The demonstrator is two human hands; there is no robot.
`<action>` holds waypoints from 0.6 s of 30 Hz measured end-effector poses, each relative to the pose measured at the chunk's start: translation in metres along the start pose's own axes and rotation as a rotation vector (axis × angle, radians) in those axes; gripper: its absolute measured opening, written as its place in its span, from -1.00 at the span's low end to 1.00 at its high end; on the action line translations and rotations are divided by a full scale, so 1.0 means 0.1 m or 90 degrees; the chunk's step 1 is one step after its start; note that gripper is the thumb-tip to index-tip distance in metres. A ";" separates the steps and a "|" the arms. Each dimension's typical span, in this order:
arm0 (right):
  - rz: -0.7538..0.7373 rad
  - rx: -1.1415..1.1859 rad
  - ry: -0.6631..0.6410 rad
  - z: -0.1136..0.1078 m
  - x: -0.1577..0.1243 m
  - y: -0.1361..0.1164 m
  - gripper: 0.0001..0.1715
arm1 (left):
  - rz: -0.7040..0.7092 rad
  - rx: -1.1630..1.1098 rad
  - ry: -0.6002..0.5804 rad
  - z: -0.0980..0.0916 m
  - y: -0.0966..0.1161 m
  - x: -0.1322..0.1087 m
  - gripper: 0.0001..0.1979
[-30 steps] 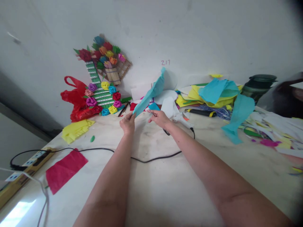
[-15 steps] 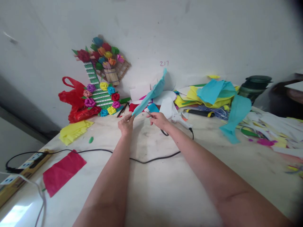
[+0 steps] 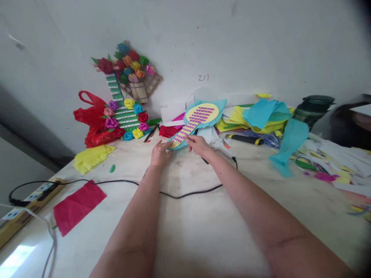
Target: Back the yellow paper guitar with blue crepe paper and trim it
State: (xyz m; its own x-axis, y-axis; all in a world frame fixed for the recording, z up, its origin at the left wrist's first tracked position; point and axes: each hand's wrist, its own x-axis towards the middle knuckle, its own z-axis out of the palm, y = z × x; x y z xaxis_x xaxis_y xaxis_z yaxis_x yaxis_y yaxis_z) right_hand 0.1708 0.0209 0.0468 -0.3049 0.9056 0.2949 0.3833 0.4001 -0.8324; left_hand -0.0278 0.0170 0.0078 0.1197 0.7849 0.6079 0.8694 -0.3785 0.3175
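Note:
A spoon-shaped paper cutout [image 3: 189, 122], with a round head and a narrow stem, is tilted toward me over the table. Its yellow face carries rows of purple strips, and blue crepe paper [image 3: 222, 107] sticks out around its edge. My left hand [image 3: 160, 153] pinches the lower end of the stem. Beside the stem, my right hand [image 3: 198, 145] is closed on a thin pointed tool [image 3: 187, 136], mostly hidden by the fingers; its exact kind is unclear. The tool's tip is at the stem's right edge, and whether it touches cannot be told.
A white glue gun [image 3: 222, 148] lies right of my right hand, its black cord [image 3: 179, 197] crossing the table. Paper flowers [image 3: 132, 102] decorate a green piece at left. Blue crepe paper [image 3: 262, 112], a black-yellow cutter [image 3: 246, 139] and paper scraps [image 3: 339, 162] lie right.
The cutout has turned from nearly edge-on, blue side showing, to its yellow striped face toward me, with its upper end lower. My left hand has shifted slightly right, closer to my right hand.

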 end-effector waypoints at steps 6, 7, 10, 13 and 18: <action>0.038 0.029 0.022 -0.03 0.01 0.02 -0.62 | 0.024 -0.071 -0.095 -0.04 0.03 -0.04 -0.48; 0.050 0.027 0.022 -0.03 0.01 0.03 -0.62 | 0.001 -0.103 -0.086 -0.04 0.03 -0.03 -0.50; 0.081 0.009 0.013 -0.03 0.02 0.05 -0.65 | -0.112 -0.167 -0.035 -0.06 0.02 0.00 -0.62; 0.090 -0.009 0.009 -0.03 0.04 0.07 -0.65 | -0.211 -0.139 0.018 -0.07 0.00 0.04 -0.70; 0.084 -0.048 0.015 -0.02 0.06 0.13 -0.62 | -0.325 0.058 0.026 0.00 -0.04 0.06 -0.64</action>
State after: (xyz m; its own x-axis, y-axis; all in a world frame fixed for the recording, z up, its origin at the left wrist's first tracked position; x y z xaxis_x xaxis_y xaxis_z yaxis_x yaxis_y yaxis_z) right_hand 0.1760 0.0319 0.0388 -0.2274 0.9536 0.1973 0.4834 0.2864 -0.8272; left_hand -0.0306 0.0237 0.0099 -0.3480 0.8382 0.4198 0.8502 0.0936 0.5180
